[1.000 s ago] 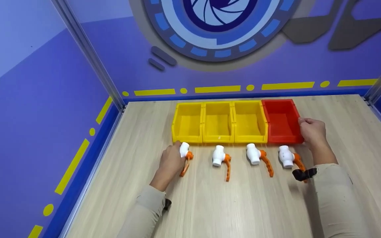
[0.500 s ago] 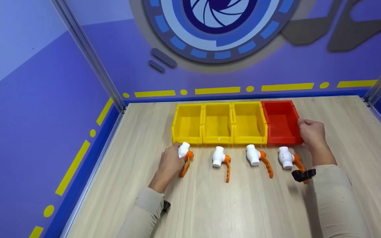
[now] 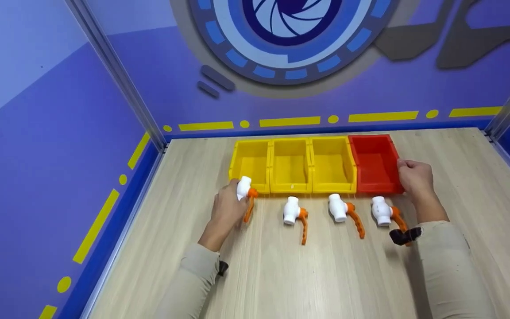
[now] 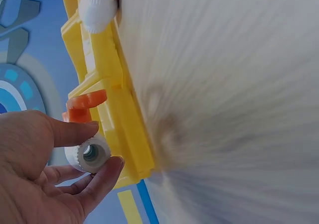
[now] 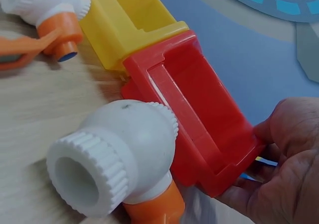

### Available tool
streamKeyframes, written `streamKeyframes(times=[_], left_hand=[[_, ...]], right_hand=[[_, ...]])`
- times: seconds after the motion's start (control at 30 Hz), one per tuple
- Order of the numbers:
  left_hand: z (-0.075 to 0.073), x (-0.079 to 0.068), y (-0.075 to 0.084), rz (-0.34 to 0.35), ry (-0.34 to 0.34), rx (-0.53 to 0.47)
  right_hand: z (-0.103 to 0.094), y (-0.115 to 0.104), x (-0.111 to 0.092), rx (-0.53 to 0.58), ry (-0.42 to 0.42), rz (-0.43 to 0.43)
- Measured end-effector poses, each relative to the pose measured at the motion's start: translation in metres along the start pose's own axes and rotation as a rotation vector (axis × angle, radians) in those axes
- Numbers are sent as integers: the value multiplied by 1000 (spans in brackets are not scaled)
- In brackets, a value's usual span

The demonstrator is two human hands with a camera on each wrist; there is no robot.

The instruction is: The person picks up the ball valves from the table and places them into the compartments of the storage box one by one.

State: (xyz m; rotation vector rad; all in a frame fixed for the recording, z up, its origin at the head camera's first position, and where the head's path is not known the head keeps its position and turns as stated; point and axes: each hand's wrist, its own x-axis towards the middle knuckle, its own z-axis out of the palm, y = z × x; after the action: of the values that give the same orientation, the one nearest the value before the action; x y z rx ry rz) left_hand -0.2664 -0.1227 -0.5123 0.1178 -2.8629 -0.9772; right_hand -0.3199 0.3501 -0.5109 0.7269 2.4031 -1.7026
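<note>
My left hand [image 3: 227, 204] pinches a white ball valve [image 4: 94, 153] with an orange lever handle between thumb and fingers. In the head view that valve overlaps the front of the leftmost yellow bin [image 3: 251, 164]; the left wrist view shows it raised off the table, its open end toward the camera. At the other end of the row, my right hand [image 3: 415, 178] grips the right side wall of the red bin [image 5: 204, 109], thumb at the rim and fingers on the outside.
Three more white valves with orange handles lie in front of the bins: one left [image 3: 291, 211], one in the middle [image 3: 338, 208], one right [image 3: 381, 211] by the right sleeve. Two more yellow bins [image 3: 290, 186] stand between the end ones. Behind rises a printed blue-purple wall [image 3: 157, 84].
My left hand has lifted the leftmost valve off the table and moved it up toward the leftmost yellow bin. The right hand keeps its grip on the red bin.
</note>
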Motion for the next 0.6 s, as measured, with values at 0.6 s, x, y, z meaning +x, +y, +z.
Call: streamKeyframes(times=[0.6], left_hand=[[2, 31, 12, 12, 36, -37]], right_hand=[[1, -1, 1, 4, -1, -3]])
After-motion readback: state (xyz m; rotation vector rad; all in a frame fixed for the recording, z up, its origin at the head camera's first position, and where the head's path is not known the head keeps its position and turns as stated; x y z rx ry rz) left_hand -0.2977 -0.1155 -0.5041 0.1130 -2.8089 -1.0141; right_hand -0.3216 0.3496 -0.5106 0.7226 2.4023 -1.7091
